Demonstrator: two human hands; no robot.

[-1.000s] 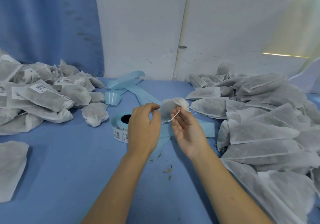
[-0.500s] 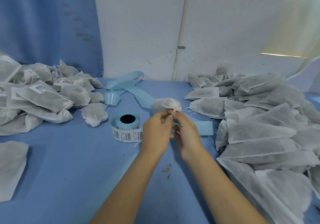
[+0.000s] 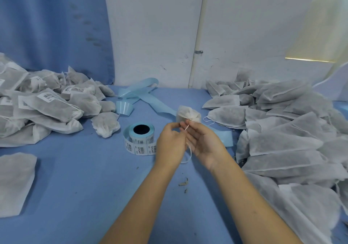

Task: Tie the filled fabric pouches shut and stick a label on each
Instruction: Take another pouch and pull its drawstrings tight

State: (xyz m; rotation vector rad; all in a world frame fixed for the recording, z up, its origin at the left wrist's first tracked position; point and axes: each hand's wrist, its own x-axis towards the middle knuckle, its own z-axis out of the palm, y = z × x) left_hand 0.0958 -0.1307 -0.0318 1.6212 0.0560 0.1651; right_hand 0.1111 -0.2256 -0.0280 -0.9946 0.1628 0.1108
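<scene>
1. Head view: blue surface (image 3: 75, 177) runs from the near edge back to a white wall (image 3: 150, 36); a blue curtain (image 3: 47, 21) hangs at the back left.
2. Left hand (image 3: 170, 142): fingers curled, tips pinching the string (image 3: 189, 154) just below the pouch (image 3: 188, 113).
3. Right hand (image 3: 204, 142): palm turned up and inward, fingertips bunched at the pouch neck & pinching the same string, which crosses one finger.
4. Pouch: small, white, filled, top gathered. It's held up btwn both hands' fingertips, approx. mid-surface and a bit toward the back edge.
5. String's slack hangs in a loop btwn the wrists.
6. Label roll (image 3: 141, 138): lies flat just left of the left hand, core hole up, barcode labels around the outside.
7. Blue backing strip (image 3: 143, 94): loose & curled, from near the back edge in toward the hands.
8. Left side of the surface: heap of labelled pouches (image 3: 49, 108). One tied pouch (image 3: 106, 125) sits at the heap's inner edge, near the roll.
9. Left edge, nearer: one flat pouch (image 3: 15, 181), apart from the heap.
10. Right side, back to near edge: big pile of unlabelled pouches (image 3: 282, 130), open ends & loose strings showing.
11. Crumbs (image 3: 183, 183) on the surface under the forearms.
</scene>
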